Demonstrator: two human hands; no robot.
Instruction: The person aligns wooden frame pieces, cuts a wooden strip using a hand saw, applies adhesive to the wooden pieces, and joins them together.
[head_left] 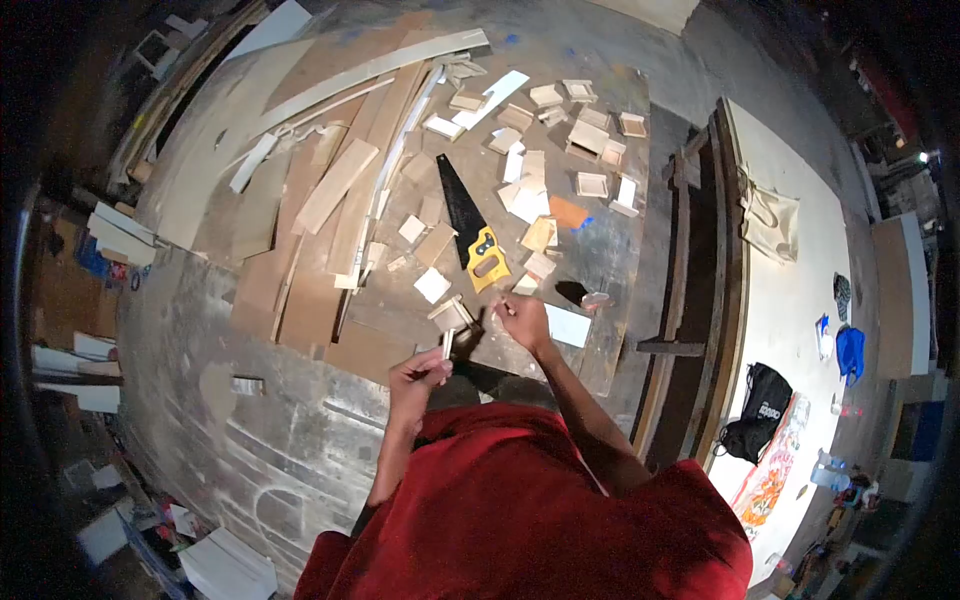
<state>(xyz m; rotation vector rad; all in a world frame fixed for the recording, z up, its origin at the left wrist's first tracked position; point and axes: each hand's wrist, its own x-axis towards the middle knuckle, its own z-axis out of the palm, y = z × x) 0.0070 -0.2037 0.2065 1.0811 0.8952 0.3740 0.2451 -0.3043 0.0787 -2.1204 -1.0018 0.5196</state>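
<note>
My left hand is closed in a pinch on a thin, pale wood strip, held upright. Just beyond it sits a small wooden box; I cannot tell whether the strip touches it. My right hand is closed, with thumb and forefinger together over the work surface; anything between them is too small to make out. A handsaw with a yellow and black handle lies in front of my hands. Near my right hand are a white rectangular piece and a small wood block.
Several little wooden boxes and offcuts are scattered over the worktable. Long boards lie at the left. To the right, a pale tabletop bears a black bag, a cloth bag and a blue item.
</note>
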